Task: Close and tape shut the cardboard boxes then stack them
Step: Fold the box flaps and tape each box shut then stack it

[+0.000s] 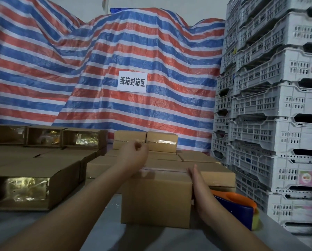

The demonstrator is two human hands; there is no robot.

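Cardboard box — closed, a strip of clear tape along its top seam — sits on the grey table, just in front of a layer of sealed boxes. Right hand, fingers straight, lies flat against the box's right side. Left hand hovers above its far edge, fingers curled, holding nothing visible. Tape dispenser rests just right of the box.

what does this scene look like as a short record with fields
near box: closed box on the grey table, tape along its top seam
right hand: flat against the box's right end
left hand: above the box's far left, fingers curled, contents unclear
tape dispenser: right of the box
open boxes: left
stack: closed boxes behind
crates: right
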